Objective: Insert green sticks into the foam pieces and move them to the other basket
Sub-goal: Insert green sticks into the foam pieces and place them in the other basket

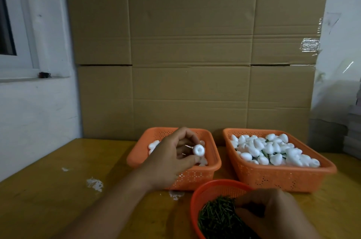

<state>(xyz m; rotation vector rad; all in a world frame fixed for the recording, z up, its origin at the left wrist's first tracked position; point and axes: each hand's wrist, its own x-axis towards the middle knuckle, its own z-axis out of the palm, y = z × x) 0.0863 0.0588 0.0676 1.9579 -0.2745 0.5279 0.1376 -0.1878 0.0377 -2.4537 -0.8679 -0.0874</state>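
Observation:
My left hand [172,156] hovers over the left orange basket [211,168] and pinches a white foam piece [257,149] between thumb and fingers, its hollow end facing me. A few more foam pieces lie in that basket. The right orange basket [283,178] is piled with white foam pieces [273,150], some with green sticks showing beneath. My right hand [273,215] reaches into the round orange bowl [207,190] of green sticks [216,217], fingers curled down among them; whether it holds a stick is hidden.
The baskets and bowl stand on a yellow wooden table [58,190] with white foam crumbs [94,184] on its left part. A large cardboard sheet [195,53] stands behind the baskets. A white wall and window frame are at the left.

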